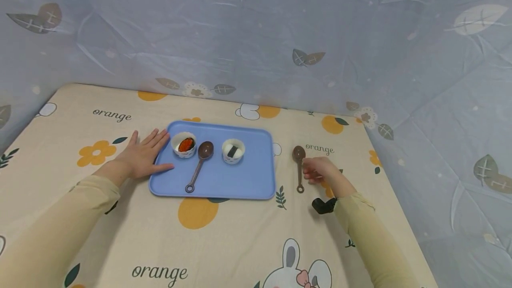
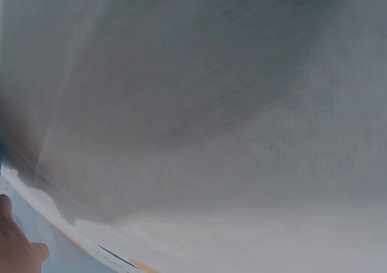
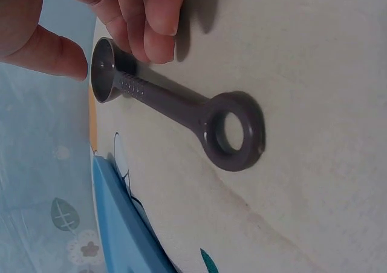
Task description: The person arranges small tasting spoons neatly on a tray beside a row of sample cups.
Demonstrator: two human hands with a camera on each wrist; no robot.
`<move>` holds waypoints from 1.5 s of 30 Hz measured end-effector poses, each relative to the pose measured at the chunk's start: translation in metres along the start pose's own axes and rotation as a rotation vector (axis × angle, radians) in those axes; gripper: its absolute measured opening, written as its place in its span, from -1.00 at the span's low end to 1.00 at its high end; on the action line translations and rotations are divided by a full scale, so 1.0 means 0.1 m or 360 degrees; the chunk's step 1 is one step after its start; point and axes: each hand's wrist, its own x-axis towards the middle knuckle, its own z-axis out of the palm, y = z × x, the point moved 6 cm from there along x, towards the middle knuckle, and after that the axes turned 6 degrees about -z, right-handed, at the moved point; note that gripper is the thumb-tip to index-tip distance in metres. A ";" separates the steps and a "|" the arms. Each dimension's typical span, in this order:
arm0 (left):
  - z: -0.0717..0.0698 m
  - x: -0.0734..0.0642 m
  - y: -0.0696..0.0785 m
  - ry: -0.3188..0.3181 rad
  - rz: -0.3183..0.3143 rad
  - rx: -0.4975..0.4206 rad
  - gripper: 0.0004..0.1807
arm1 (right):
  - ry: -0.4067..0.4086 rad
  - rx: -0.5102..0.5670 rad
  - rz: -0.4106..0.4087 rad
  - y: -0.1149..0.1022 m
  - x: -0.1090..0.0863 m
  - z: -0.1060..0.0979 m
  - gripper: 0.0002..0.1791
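My left hand (image 1: 142, 157) lies spread at the left edge of the blue tray (image 1: 240, 186), its thumb reaching over the rim. On the tray, a brown spoon (image 1: 196, 172) lies between two small white cups. The left cup (image 1: 177, 149) holds an orange-red topped sushi piece (image 1: 186, 145); the other cup (image 1: 231, 160) holds a white piece with a dark band (image 1: 236, 152). To the right of the tray, a second brown spoon (image 1: 299, 172) rests on the cloth. My right hand (image 1: 322, 170) hovers beside its handle, thumb and fingers apart in the right wrist view.
A patterned cloth (image 1: 240, 243) covers the table. Grey-blue fabric (image 1: 256, 34) hangs behind it and along the right side. The dark wrist camera (image 1: 322, 206) sits under my right wrist.
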 end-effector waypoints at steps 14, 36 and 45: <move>0.00 0.00 -0.01 0.0016 -0.0013 -0.0028 0.12 | 0.0056 -0.0119 0.0071 -0.02 0.04 0.07 -0.65; 0.00 0.00 0.01 -0.0020 -0.0044 -0.0002 0.12 | 0.0049 -0.0030 0.0032 -0.05 0.06 0.10 -0.71; 0.01 0.00 0.00 -0.0017 -0.0046 0.0004 0.14 | -0.0011 -0.0008 -0.0010 -0.10 -0.02 0.08 -0.70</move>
